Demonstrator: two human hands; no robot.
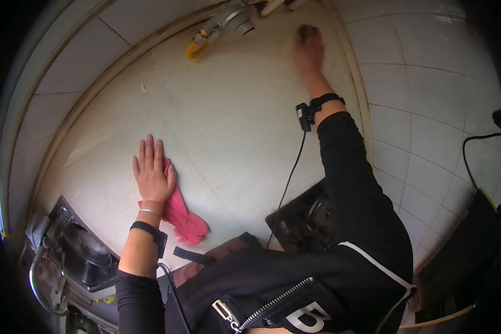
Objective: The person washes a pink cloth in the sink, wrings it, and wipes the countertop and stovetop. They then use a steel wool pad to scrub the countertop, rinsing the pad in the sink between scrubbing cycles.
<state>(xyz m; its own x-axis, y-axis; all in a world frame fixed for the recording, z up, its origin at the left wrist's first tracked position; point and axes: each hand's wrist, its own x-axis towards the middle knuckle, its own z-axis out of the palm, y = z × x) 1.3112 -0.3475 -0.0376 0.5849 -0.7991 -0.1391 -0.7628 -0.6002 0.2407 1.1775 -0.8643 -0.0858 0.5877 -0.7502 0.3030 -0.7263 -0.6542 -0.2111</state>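
The fingers point(150, 150) of the left hand point(153, 182) lie straight and unclenched, a pink cloth point(179, 214) partly beneath them on the pale worktop point(206, 145). The blurred right hand point(310, 54) reaches farther out; whether it grasps the dark thing point(305, 32) there, I cannot tell. Beyond: a grey fitting point(231, 19), sink point(86, 245), black hob point(292, 225).

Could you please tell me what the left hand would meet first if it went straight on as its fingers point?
Across the pale counter, the left hand would probably meet the beige trim before the tiled wall, though depth is unclear here.
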